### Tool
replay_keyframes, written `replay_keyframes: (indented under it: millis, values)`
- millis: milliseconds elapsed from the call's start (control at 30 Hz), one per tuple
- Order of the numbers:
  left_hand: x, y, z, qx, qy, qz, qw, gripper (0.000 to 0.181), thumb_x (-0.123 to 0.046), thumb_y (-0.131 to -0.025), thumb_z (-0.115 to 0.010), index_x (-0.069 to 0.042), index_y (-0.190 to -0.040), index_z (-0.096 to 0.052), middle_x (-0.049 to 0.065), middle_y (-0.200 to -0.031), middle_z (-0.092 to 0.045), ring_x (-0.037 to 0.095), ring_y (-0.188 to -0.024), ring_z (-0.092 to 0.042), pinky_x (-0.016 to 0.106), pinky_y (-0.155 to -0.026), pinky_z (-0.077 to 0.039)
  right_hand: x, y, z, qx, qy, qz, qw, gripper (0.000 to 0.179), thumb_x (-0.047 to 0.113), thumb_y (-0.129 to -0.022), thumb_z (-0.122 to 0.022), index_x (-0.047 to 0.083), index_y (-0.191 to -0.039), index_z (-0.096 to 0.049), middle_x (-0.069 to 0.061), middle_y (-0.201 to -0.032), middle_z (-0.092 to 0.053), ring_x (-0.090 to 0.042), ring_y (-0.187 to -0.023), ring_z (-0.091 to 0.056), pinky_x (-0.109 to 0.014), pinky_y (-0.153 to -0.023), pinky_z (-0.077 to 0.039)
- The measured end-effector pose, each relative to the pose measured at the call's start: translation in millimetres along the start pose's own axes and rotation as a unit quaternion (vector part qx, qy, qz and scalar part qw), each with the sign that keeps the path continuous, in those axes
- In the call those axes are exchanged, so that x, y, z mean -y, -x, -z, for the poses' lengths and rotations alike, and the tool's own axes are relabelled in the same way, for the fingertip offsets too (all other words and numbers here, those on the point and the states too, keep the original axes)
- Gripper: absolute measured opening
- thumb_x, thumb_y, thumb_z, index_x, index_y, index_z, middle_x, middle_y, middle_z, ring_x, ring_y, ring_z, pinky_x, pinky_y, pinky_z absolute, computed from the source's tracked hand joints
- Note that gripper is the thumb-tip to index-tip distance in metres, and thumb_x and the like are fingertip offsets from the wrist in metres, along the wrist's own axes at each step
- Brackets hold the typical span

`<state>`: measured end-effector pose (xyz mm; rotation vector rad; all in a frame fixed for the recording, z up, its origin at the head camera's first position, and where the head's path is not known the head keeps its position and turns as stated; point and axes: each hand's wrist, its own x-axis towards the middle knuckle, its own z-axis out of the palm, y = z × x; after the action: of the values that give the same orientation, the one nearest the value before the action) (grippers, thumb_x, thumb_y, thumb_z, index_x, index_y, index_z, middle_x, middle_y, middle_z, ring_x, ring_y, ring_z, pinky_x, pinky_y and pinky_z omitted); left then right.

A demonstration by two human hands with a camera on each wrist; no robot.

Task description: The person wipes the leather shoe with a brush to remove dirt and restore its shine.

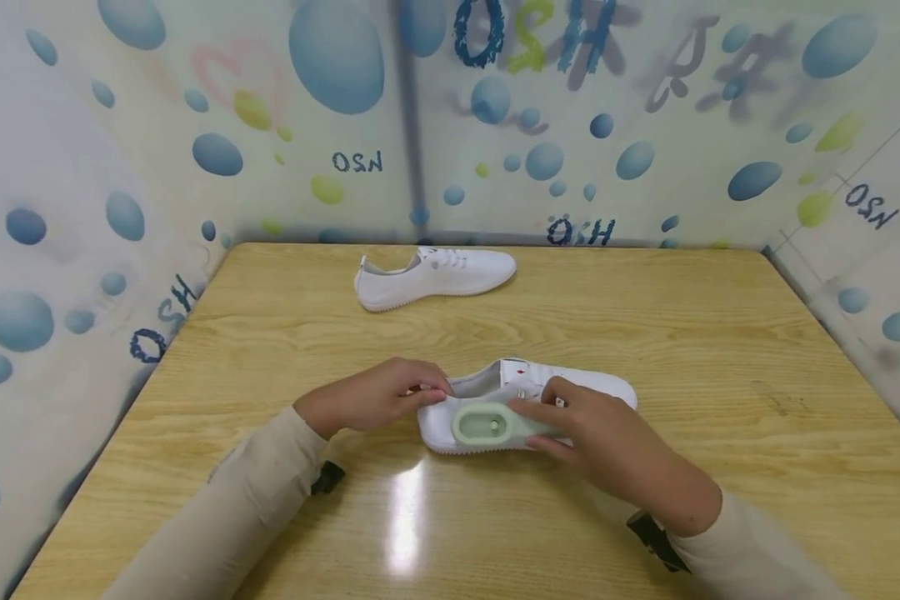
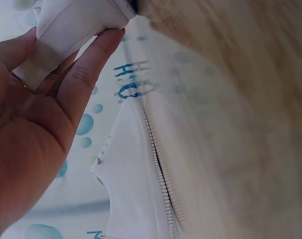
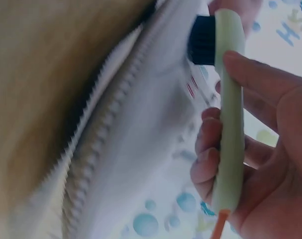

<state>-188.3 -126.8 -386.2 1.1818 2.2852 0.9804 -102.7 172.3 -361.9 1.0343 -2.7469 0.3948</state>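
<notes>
A white lace-up shoe [image 1: 592,386] lies on the table, toe to the right. My left hand [image 1: 378,393] pinches the rim of its heel, thumb on one side and fingers on the other; the left wrist view shows this heel part [image 2: 73,32] between them. In my right hand [image 1: 607,433] is a pale green brush [image 3: 229,124], gripped by its handle. Dark bristles [image 3: 203,42] face the shoe's side near the heel, and an orange cord [image 3: 220,225] hangs from the handle's end. From above, the brush head overlaps the shoe's near side.
A second white shoe [image 1: 450,279] stands farther back on the wooden table [image 1: 645,300], toe also to the right. Patterned sheeting [image 1: 480,167] with blue and green spots rises behind the table and along both sides.
</notes>
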Motion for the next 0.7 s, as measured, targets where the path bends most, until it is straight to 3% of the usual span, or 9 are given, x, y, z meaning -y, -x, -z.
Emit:
replay_keyframes:
  millis: [133, 333, 700]
  values:
    - [-0.6, 0.2, -1.4, 0.000, -0.004, -0.004, 1.0000, 0.017, -0.014, -0.103, -0.054, -0.013, -0.105, -0.071, -0.003, -0.102, -0.068, 0.008, -0.093, -0.058, 0.026, -0.085, -0.050, 2.8, -0.3, -11.3, -0.028, -0.002, 0.028, 0.9992, 0.045, 0.027, -0.083, -0.081, 0.021, -0.127, -0.070, 0.001, -0.096, -0.060, -0.007, -0.072, -0.050, -0.020, -0.061, -0.044]
    - [-0.6, 1.1, -1.6, -0.002, -0.004, -0.008, 1.0000, 0.017, -0.013, -0.103, -0.054, -0.012, -0.104, -0.071, -0.002, -0.101, -0.067, 0.008, -0.092, -0.057, 0.026, -0.085, -0.050, 6.7, -0.4, -12.8, -0.034, 0.011, 0.022, 0.9991, 0.046, 0.030, -0.082, -0.082, 0.024, -0.126, -0.070, 0.003, -0.096, -0.060, -0.005, -0.071, -0.050, -0.019, -0.058, -0.043]
    - [-2.6, 2.7, 0.4, -0.001, -0.006, -0.010, 0.9999, 0.019, -0.015, -0.105, -0.051, -0.012, -0.106, -0.070, -0.001, -0.104, -0.067, 0.008, -0.094, -0.057, 0.026, -0.085, -0.049, 3.2, 3.7, 16.1, 0.060, 0.001, -0.075, 0.9954, 0.044, 0.032, -0.085, -0.080, 0.030, -0.127, -0.069, 0.002, -0.095, -0.062, -0.005, -0.066, -0.046, -0.019, -0.057, -0.039]
